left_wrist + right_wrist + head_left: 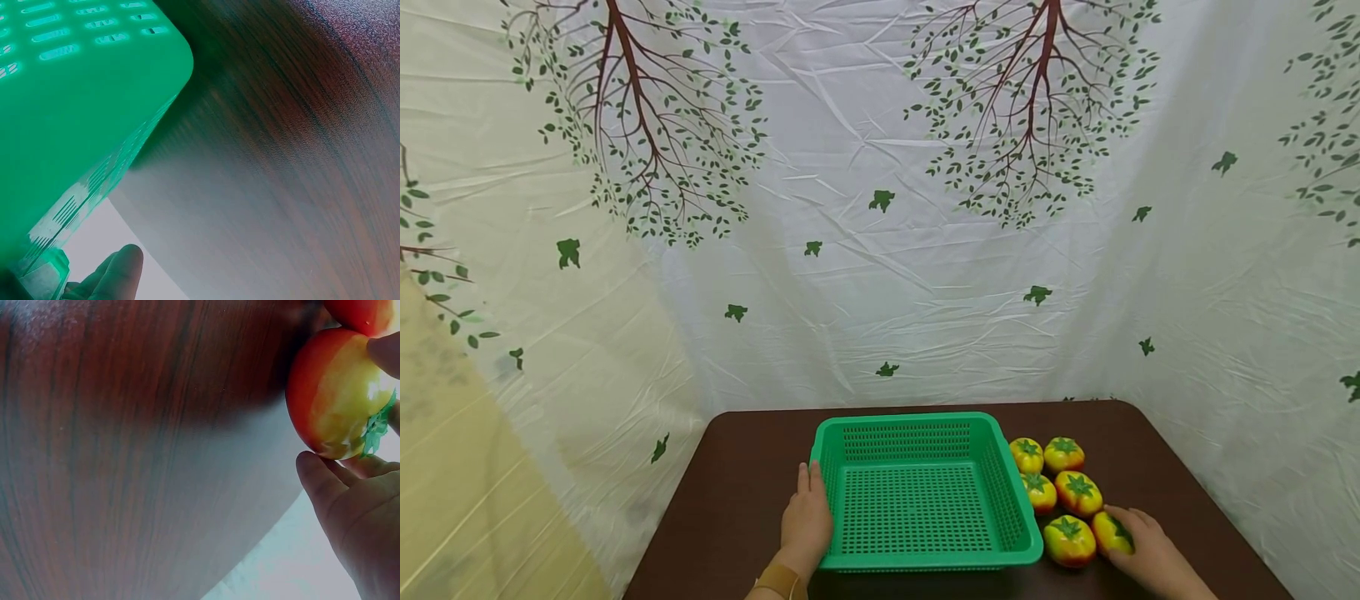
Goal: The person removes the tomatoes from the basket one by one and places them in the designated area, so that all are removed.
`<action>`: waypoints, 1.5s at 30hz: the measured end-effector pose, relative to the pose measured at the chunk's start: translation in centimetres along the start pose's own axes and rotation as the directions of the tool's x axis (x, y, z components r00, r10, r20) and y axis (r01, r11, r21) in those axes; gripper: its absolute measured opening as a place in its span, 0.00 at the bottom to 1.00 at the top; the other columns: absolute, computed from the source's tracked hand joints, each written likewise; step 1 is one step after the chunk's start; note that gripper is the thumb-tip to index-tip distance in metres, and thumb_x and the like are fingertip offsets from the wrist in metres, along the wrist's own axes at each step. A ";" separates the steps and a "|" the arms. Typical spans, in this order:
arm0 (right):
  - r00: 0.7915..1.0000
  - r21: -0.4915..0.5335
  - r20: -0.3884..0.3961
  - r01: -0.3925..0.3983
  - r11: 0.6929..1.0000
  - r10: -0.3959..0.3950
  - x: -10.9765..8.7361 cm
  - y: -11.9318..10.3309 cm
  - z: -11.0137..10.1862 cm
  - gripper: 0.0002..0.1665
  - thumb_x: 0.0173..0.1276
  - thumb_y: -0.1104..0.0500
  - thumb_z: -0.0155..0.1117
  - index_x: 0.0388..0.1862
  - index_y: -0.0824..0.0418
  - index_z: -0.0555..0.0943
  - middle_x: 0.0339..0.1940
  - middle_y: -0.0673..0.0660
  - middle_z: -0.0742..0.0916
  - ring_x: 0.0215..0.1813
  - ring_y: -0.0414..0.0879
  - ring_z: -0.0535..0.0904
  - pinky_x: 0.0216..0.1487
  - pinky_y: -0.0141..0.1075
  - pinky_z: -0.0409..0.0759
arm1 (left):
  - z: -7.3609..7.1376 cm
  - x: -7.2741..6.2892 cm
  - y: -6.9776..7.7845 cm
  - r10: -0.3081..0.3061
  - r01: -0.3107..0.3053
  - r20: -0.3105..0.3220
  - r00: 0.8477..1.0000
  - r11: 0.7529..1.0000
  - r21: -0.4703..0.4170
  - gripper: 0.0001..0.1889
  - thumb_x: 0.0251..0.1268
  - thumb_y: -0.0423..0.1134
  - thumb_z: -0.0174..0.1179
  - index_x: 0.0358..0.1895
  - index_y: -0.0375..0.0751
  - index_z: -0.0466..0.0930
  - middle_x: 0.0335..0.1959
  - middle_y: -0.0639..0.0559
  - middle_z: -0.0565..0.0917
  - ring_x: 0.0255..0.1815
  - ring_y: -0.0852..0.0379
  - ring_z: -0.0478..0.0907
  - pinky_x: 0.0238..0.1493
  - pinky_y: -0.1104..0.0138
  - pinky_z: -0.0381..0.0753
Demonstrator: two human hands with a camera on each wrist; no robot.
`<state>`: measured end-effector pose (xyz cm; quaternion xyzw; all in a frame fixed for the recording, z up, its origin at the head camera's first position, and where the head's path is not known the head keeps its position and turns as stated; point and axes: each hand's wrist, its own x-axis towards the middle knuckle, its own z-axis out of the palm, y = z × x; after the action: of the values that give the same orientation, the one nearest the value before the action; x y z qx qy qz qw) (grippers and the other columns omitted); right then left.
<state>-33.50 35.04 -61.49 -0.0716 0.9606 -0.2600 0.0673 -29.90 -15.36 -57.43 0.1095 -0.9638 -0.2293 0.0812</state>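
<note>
A green plastic basket [917, 508] with slotted walls stands on the table, nothing inside it. Along its left rim lies my left hand [807, 517], its fingers straight and pointing away from me. The left wrist view shows those fingertips [125, 269] beyond the basket's wall [94, 119]; the thumb is hidden. To the right of the basket, my right hand [1150, 546] grips a red-and-yellow tomato [1108, 533] with a green leafy top. Thumb and fingers are on opposite sides of this tomato [337, 394] in the right wrist view.
Several more tomatoes [1070, 540] cluster between the basket and my right hand, some close against the basket's right side. The dark brown wooden table [737, 467] has rounded far corners. Behind it hangs a white curtain [880, 283] printed with trees and leaves.
</note>
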 end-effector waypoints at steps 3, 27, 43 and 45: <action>1.000 -0.005 0.003 0.000 1.000 0.000 0.1 0.1 0.1 0.44 0.63 0.43 0.71 0.67 0.72 0.71 0.63 0.80 0.73 0.63 0.77 0.68 0.55 0.65 0.76 | 0.0 0.0 0.0 -0.003 0.003 0.004 1.000 1.000 -0.006 0.32 0.73 0.24 0.48 0.78 0.36 0.56 0.79 0.33 0.57 0.54 0.32 0.79 0.50 0.43 0.81; 0.994 -0.150 -0.100 -0.069 0.986 0.054 -0.5 -1.9 0.9 0.47 0.76 0.30 0.42 0.69 0.68 0.72 0.69 0.87 0.63 0.65 0.85 0.61 0.55 0.74 0.70 | -0.3 0.2 0.1 -0.011 0.011 0.009 1.000 1.000 -0.004 0.32 0.73 0.24 0.50 0.78 0.37 0.56 0.79 0.34 0.58 0.53 0.33 0.79 0.47 0.44 0.82; 0.972 -0.244 -0.233 -0.027 0.969 -0.032 -1.9 -4.9 3.9 0.56 0.54 0.17 0.57 0.60 0.63 0.80 0.67 0.78 0.73 0.69 0.78 0.62 0.64 0.77 0.57 | -0.5 0.0 0.2 -0.011 0.011 0.005 1.000 0.999 -0.032 0.31 0.74 0.24 0.48 0.78 0.36 0.57 0.79 0.33 0.58 0.53 0.33 0.79 0.50 0.43 0.81; 0.970 -0.259 -0.239 -0.024 0.966 -0.040 -1.9 -4.8 4.1 0.57 0.51 0.17 0.60 0.60 0.63 0.80 0.65 0.77 0.76 0.68 0.77 0.64 0.64 0.77 0.58 | -0.5 0.0 0.1 -0.010 0.010 0.005 1.000 0.999 -0.031 0.31 0.74 0.24 0.48 0.78 0.36 0.57 0.79 0.33 0.58 0.54 0.33 0.79 0.50 0.43 0.81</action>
<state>-30.46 29.25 -62.33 -0.0515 0.9871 -0.1388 -0.0613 -29.81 -15.44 -56.95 0.1125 -0.9598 -0.2448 0.0791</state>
